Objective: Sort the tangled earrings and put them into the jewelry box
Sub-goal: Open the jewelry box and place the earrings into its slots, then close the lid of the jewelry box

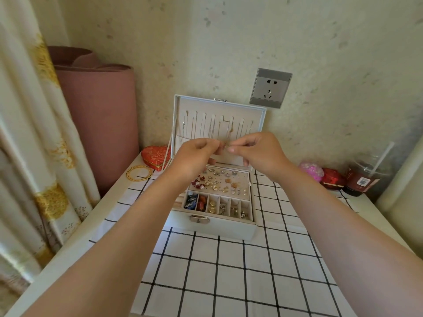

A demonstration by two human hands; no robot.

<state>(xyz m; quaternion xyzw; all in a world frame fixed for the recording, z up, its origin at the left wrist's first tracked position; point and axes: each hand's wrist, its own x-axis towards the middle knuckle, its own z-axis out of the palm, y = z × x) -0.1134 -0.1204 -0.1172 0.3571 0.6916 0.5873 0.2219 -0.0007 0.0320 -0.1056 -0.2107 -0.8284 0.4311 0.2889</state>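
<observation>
One open jewelry box (219, 227), left hand (194, 154), right hand (256, 149) above, both pinching prob. 1 earring (225, 146)

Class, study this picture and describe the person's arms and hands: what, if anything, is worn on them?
Both forearms are bare down to the picture's lower edge: no sleeves, watch or bracelet show. The left hand and right hand wear no gloves, and no rings show on the visible fingers. The nail facing the camera looks unpainted.
</observation>
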